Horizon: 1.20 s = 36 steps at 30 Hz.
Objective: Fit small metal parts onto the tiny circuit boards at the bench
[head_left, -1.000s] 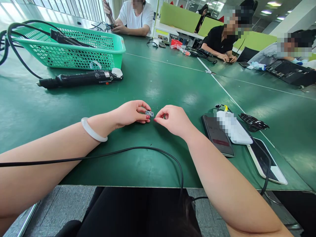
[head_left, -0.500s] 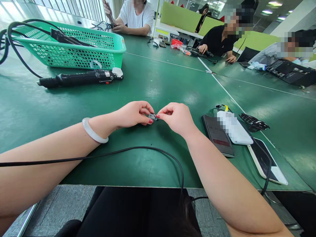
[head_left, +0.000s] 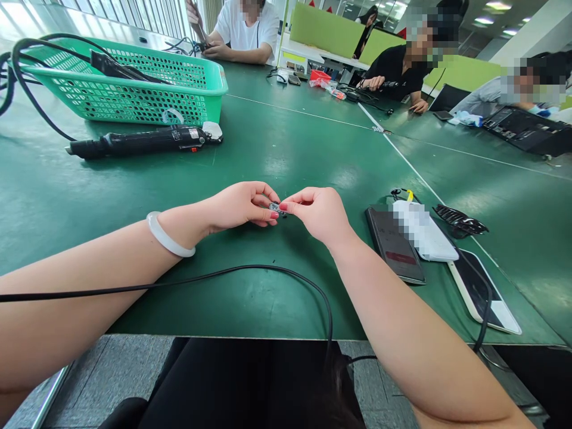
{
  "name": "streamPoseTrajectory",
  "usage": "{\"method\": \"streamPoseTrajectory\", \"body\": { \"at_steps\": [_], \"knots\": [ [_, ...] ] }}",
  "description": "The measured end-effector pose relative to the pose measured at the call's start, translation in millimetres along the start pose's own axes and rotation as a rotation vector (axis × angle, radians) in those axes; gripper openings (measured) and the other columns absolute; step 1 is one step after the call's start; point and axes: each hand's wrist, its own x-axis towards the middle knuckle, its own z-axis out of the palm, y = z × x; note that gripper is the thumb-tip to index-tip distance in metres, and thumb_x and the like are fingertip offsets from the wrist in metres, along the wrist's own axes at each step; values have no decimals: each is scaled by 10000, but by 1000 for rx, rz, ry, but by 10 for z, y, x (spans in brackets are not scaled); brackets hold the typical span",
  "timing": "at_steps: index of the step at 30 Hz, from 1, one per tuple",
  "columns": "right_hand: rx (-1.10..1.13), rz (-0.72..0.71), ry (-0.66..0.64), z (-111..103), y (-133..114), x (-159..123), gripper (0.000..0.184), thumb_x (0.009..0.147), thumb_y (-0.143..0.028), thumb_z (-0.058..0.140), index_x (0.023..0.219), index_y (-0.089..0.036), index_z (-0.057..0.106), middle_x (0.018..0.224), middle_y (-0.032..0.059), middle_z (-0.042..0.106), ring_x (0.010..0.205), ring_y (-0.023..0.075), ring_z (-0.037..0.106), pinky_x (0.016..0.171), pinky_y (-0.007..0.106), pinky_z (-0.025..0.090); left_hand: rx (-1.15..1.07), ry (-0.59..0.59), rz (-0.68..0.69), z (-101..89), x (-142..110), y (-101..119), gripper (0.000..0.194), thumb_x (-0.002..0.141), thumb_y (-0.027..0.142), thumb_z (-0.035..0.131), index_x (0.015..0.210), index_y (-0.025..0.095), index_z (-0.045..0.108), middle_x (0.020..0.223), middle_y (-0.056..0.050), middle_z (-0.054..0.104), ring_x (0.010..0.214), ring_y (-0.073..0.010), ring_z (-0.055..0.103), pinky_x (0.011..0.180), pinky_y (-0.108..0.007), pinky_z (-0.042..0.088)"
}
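Over the green table [head_left: 214,250], a small dark circuit board [head_left: 274,207] with pale markings is held between my two hands. My left hand [head_left: 243,204] pinches its left side with thumb and fingers closed. On the other side, thumb and forefinger of my right hand [head_left: 316,211] press together at the board's right end and cover part of it. Tiny dark bits show just below the fingertips, too small to name. A white bangle [head_left: 168,237] circles my left wrist.
A green basket [head_left: 156,98] holding black cables stands at the back left, with a black electric screwdriver [head_left: 147,142] before it. Phones [head_left: 395,247], a white device [head_left: 426,232] and sunglasses [head_left: 460,220] lie right. A black cable [head_left: 250,268] crosses in front. Several people sit opposite.
My right hand has shifted slightly left, its fingertips now overlapping more of the board. My left hand has barely moved. Across the table, a co-worker's hand has lifted with a dark tool.
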Motion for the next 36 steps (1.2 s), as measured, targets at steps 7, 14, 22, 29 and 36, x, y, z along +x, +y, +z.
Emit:
{"method": "streamPoseTrajectory", "body": {
  "at_steps": [7, 14, 22, 29, 36],
  "knots": [
    [-179, 15, -45, -53, 109, 41, 114, 740, -282, 651, 729, -220, 747, 711, 22, 698, 629, 148, 582, 622, 308, 447, -324, 106, -121, -51, 47, -26, 168, 733, 93, 684, 881, 129, 614, 920, -65, 691, 767, -117, 676, 729, -236, 544],
    [-425, -60, -142, 39, 140, 33, 129, 740, -161, 625, 734, -239, 728, 805, 15, 701, 700, 157, 590, 651, 316, 436, -341, 223, -147, -51, 59, -14, 133, 740, 62, 661, 850, 126, 624, 920, -70, 692, 759, -114, 670, 820, -275, 544],
    [26, -49, -97, 30, 101, 42, 93, 770, -225, 587, 764, -188, 673, 747, 22, 695, 700, 135, 628, 671, 285, 470, -321, 204, -150, -36, 56, -19, 204, 705, 28, 683, 862, 122, 594, 815, -42, 687, 725, -113, 675, 826, -282, 528],
    [344, 6, -78, 66, 102, 46, 155, 718, -313, 677, 788, -175, 686, 737, 21, 678, 680, 118, 587, 635, 263, 447, -318, 162, -151, -39, 50, -16, 199, 692, 41, 704, 829, 125, 586, 801, -32, 685, 715, -108, 675, 780, -269, 531],
    [360, 45, -66, 88, 94, 39, 198, 691, -368, 705, 779, -190, 705, 730, 3, 654, 627, 96, 491, 635, 265, 416, -310, 148, -160, -41, 40, 10, 197, 679, 75, 735, 801, 126, 588, 753, -22, 677, 709, -110, 677, 677, -218, 527]
  ]
}}
